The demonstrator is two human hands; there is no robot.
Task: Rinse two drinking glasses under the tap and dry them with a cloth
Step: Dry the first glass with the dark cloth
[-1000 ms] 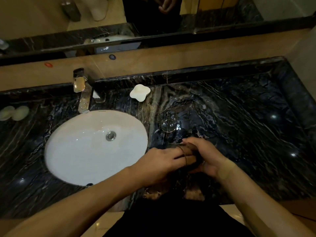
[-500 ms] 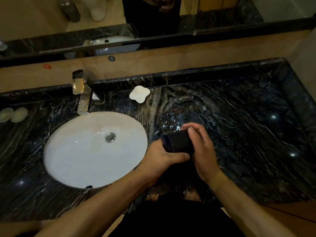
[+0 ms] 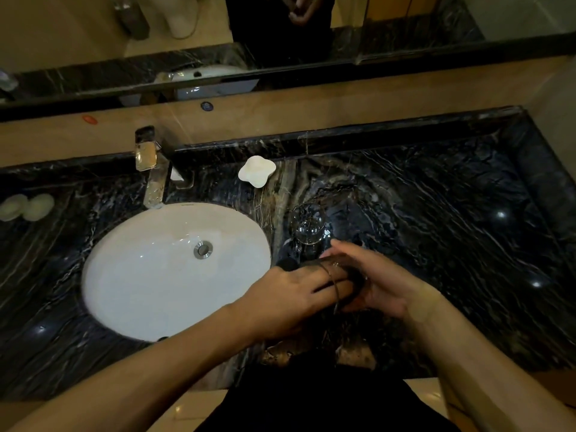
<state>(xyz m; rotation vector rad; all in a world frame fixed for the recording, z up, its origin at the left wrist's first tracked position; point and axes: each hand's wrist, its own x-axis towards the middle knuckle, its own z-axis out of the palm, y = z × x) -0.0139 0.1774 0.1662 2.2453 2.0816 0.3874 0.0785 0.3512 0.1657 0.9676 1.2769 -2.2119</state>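
Note:
I hold a clear drinking glass (image 3: 336, 286) on its side above the counter, just right of the basin. My right hand (image 3: 385, 285) grips it from the right. The fingers of my left hand (image 3: 286, 296) reach into its mouth and hold a dark cloth (image 3: 288, 264) there; part of the cloth bulges out past my thumb. A second clear glass (image 3: 308, 227) stands upright on the counter just behind my hands, apart from them.
The white oval basin (image 3: 140, 275) lies to the left, with the metal tap (image 3: 149, 169) behind it; no water runs. A white soap dish (image 3: 257, 171) sits near the back wall. Two pale round objects (image 3: 26, 207) lie far left. The black marble counter (image 3: 452, 244) stretches right.
The glass has been turned on its side, with my left fingers and the cloth now inside it. Half a second ago the cloth was bunched against the glass between both hands, higher up.

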